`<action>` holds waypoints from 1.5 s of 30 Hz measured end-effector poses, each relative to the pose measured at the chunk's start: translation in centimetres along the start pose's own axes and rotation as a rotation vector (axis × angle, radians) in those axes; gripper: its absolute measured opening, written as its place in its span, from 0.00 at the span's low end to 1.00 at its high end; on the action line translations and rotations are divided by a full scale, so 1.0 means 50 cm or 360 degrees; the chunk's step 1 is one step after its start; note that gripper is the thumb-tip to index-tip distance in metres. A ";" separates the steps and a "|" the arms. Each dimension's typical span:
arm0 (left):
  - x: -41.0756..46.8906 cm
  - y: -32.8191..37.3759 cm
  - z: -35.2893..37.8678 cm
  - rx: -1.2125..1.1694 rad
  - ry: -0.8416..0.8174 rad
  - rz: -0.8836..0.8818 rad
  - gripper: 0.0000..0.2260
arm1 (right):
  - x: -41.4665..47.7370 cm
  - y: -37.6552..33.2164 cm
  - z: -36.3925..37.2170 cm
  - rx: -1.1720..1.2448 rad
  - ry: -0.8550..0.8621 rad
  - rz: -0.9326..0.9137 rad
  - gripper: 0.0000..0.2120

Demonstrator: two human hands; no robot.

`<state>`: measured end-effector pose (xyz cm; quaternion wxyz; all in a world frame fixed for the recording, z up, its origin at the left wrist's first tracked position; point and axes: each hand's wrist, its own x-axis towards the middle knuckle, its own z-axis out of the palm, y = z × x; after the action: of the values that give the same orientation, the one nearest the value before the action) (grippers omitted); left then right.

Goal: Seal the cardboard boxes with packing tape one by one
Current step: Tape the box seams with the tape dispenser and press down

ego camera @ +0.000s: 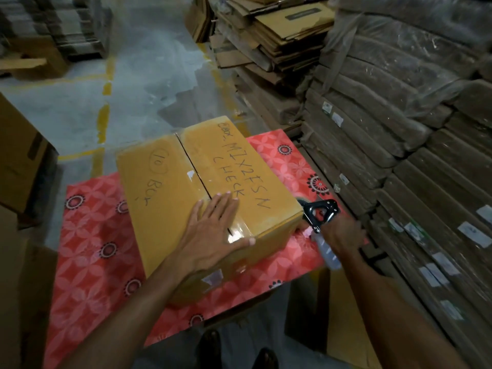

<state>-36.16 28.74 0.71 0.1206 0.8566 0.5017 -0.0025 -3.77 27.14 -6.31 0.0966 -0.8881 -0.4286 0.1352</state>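
A closed cardboard box (170, 187) with handwritten marker text stands on a table with a red patterned cloth (95, 251). My left hand (215, 230) lies flat with straight fingers on the box top near its front corner, over the centre seam. A strip of clear tape shines on the box top beside that hand. My right hand (342, 237) grips the handle of a black tape dispenser (320, 213) just off the box's right side, low by the table surface.
Tall stacks of flattened cartons wrapped in plastic (404, 145) stand close on the right. More flat cardboard (269, 35) is piled behind. Brown boxes (18, 155) stand at the left. The grey floor with yellow lines (106, 110) lies beyond the table.
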 end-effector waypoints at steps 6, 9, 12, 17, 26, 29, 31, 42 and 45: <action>0.148 -0.184 -0.070 -0.0176 0.0132 -0.0199 0.37 | -0.008 -0.350 -0.141 0.0680 0.0178 -0.0745 0.09; 0.222 -0.282 -0.099 -0.0044 0.0120 -0.0292 0.33 | -0.052 -0.538 -0.085 0.0586 -0.0166 -0.1187 0.10; 0.275 -0.354 -0.122 0.0056 0.0101 -0.0299 0.28 | -0.060 -0.673 0.000 0.0291 -0.0196 -0.1396 0.15; 0.331 -0.427 -0.135 0.0074 0.0163 -0.0293 0.24 | -0.013 -0.772 0.069 -0.0171 -0.0127 -0.1473 0.28; 0.340 -0.434 -0.125 0.0061 0.0274 -0.0293 0.24 | -0.018 -0.726 0.088 -0.0316 -0.0121 -0.1499 0.29; 0.336 -0.431 -0.123 0.0080 0.0252 -0.0293 0.24 | -0.061 -0.659 0.082 -0.0315 -0.0121 -0.1478 0.31; 0.334 -0.425 -0.125 0.0099 0.0224 -0.0312 0.25 | -0.095 -0.619 0.078 -0.0300 -0.0115 -0.1430 0.30; 0.191 -0.330 -0.071 0.0101 0.0221 -0.0067 0.24 | -0.122 -0.598 0.067 -0.0319 -0.0169 -0.1421 0.29; 0.192 -0.329 -0.075 0.0138 0.0183 -0.0103 0.25 | -0.147 -0.565 0.064 -0.0318 -0.0145 -0.1458 0.28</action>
<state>-46.00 45.46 -0.19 0.0541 0.8431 0.5346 0.0212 -29.93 38.89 -0.05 0.0415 -0.6056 -0.7911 0.0756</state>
